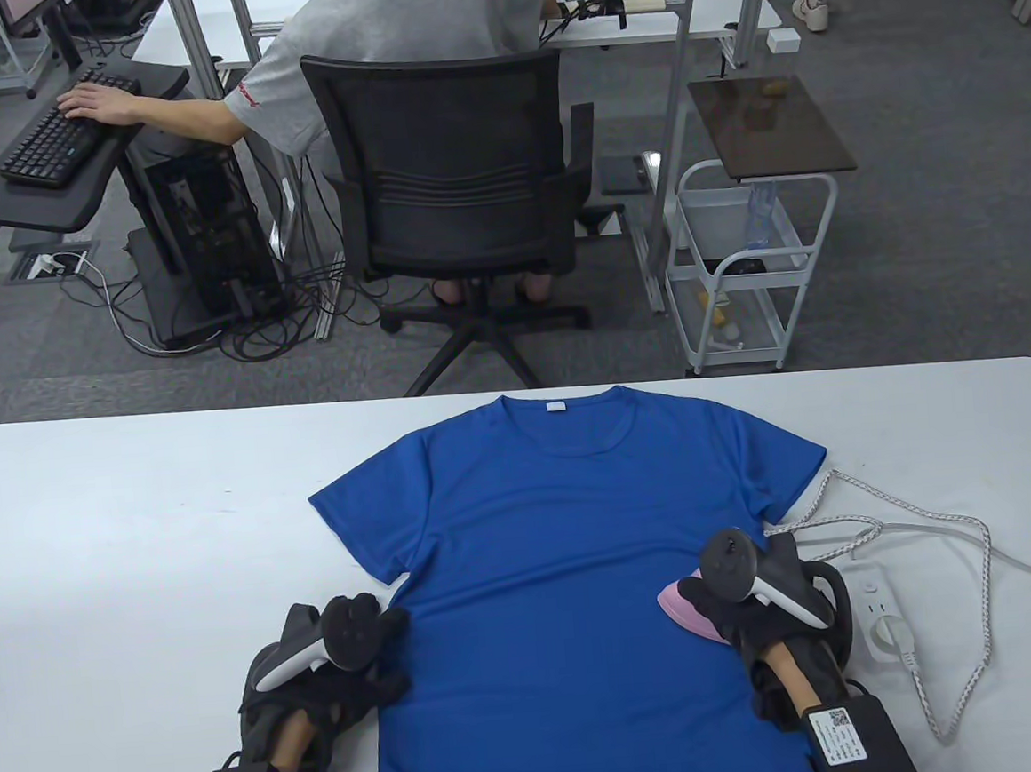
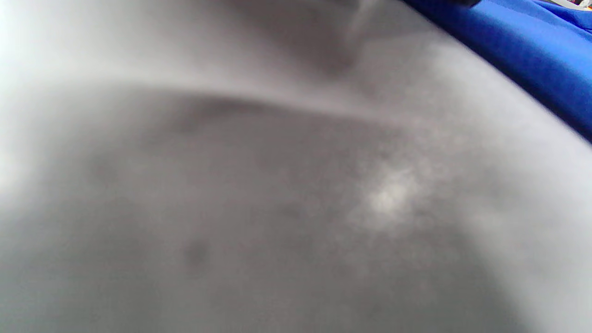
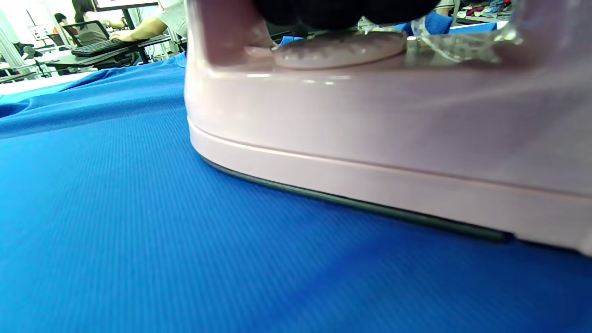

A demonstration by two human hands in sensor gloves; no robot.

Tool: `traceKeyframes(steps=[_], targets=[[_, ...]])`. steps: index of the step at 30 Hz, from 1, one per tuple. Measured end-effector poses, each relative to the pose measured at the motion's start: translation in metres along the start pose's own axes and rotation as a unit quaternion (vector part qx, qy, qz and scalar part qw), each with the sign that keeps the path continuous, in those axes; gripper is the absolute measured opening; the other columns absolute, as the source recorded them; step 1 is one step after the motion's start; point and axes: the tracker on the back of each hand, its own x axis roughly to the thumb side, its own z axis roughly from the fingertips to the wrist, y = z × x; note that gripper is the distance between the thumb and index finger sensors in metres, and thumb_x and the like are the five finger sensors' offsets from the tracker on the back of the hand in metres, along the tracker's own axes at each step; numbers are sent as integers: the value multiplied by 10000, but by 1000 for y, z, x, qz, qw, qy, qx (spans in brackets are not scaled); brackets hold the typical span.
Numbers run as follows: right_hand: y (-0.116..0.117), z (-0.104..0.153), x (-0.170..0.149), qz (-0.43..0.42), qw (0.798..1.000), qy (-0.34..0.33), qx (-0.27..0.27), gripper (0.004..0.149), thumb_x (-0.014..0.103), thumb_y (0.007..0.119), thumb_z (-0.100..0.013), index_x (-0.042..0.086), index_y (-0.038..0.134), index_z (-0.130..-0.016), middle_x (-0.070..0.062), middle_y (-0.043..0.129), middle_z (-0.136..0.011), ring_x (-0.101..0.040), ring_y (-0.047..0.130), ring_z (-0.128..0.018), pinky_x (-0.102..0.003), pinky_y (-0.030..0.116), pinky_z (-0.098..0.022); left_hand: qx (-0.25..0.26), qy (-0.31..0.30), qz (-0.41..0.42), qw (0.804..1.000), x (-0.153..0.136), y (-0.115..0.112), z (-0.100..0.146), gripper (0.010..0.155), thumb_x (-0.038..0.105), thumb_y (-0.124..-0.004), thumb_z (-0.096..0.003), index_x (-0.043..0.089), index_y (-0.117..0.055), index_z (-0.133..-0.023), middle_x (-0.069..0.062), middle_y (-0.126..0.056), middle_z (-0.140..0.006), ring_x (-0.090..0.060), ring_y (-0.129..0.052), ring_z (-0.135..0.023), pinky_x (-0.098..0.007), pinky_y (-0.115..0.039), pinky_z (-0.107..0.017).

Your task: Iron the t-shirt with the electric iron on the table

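A blue t-shirt (image 1: 565, 560) lies flat on the white table (image 1: 135, 541), collar at the far side. My right hand (image 1: 748, 617) grips the handle of a pink iron (image 1: 686, 609) that sits soleplate down on the shirt's right side. In the right wrist view the iron (image 3: 393, 129) rests flat on the blue fabric (image 3: 138, 240). My left hand (image 1: 342, 676) rests on the table at the shirt's left edge, fingers touching the fabric. The left wrist view is blurred grey with a strip of blue shirt (image 2: 532, 51) at the top right.
A white power strip (image 1: 881, 616) with a plug lies right of the iron, its white braided cord (image 1: 955, 538) looping across the table's right side. Beyond the far table edge are an office chair (image 1: 457, 203) with a seated person and a white cart (image 1: 747, 270).
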Motion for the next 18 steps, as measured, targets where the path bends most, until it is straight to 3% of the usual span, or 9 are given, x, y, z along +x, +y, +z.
traceKeyframes(steps=[8, 18], targets=[[1, 1, -1, 11, 999, 23, -23, 624, 558, 564, -459, 190, 597, -962, -116, 775, -764, -388, 778, -624, -638, 608, -591, -2, -2, 3, 1000, 0, 0, 0, 788, 573, -596, -466, 384, -157, -1093, -25, -24, -1143, -356, -14, -1057, -581, -126, -724], [-8, -52, 10, -15, 989, 139, -39, 631, 548, 565, -462, 184, 594, -976, -141, 767, -781, -409, 767, -640, -653, 590, -604, -2, -3, 0, 1000, 0, 0, 0, 791, 569, -593, -467, 377, -152, -1095, -34, -22, -1145, -365, -15, -1058, -586, -126, -724]])
